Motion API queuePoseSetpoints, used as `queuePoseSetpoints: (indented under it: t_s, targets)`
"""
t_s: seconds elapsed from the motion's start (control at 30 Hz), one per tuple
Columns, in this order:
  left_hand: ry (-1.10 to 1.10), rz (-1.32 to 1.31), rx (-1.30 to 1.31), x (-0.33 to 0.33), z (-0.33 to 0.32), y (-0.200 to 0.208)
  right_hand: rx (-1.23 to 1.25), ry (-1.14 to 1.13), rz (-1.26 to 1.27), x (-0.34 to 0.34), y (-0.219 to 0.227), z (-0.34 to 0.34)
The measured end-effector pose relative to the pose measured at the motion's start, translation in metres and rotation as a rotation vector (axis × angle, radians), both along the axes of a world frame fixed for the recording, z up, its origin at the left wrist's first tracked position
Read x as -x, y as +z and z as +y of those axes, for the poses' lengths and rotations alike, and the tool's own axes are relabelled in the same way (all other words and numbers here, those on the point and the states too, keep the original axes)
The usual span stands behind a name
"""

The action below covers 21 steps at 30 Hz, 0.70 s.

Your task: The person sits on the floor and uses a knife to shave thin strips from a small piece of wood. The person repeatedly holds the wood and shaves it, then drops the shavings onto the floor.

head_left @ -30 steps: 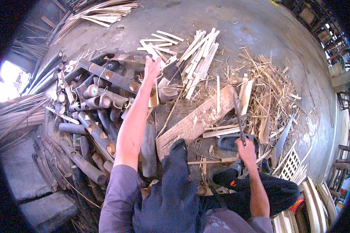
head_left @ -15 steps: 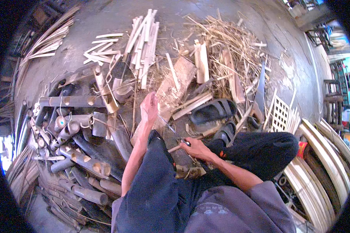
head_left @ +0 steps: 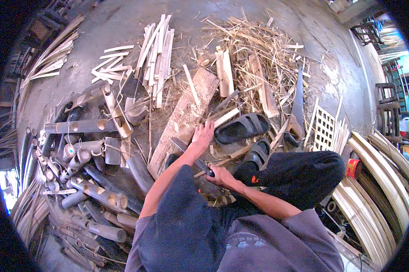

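My right hand (head_left: 223, 177) is closed around the dark handle of a knife, whose blade (head_left: 181, 145) slants up and left past my left forearm. Farther forward, my left hand (head_left: 203, 133) reaches over the near end of a pale split bamboo piece (head_left: 227, 117), beside a black sandal (head_left: 242, 128). Its fingers look stretched over that end; whether they grip it is hard to see. Left of this hand a wooden board (head_left: 175, 122) lies on the floor, with a thin pale strip (head_left: 191, 85) across its far end.
Bamboo tubes (head_left: 100, 192) pile up on the left. Pale strips (head_left: 157, 59) and shavings (head_left: 268, 59) cover the floor ahead. A handsaw (head_left: 297, 104) and a woven lattice (head_left: 324, 129) stand at the right, near long bent strip bundles (head_left: 377, 181). Another sandal (head_left: 259, 154) lies near my right knee.
My left hand has moved right, from above the board to the bamboo piece beside the sandal. The knife stays in my right hand, its blade now showing more broadly. The view has shifted slightly.
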<state>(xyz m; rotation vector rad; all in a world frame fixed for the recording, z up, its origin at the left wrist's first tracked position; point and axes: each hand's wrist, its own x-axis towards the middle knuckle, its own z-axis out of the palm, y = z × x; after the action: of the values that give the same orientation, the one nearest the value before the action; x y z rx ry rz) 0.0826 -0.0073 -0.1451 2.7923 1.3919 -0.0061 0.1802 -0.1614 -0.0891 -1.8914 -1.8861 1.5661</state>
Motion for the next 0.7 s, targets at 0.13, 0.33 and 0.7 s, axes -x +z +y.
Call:
queuePoseSetpoints:
  t_s: [0.13, 0.33, 0.7]
  targets:
    - [0.240, -0.547, 0.358, 0.008, 0.012, 0.010, 0.102, -0.072, -0.113, 0.005, 0.033, 0.004]
    - [0.754, -1.630, 1.103, 0.062, 0.008, 0.182, -0.061, -0.404, 0.095, -0.011, 0.041, 0.024]
    - [0.829, -1.394, 0.928, 0.117, -0.044, 0.184, -0.732, -0.032, -0.238, -0.020, 0.112, 0.138]
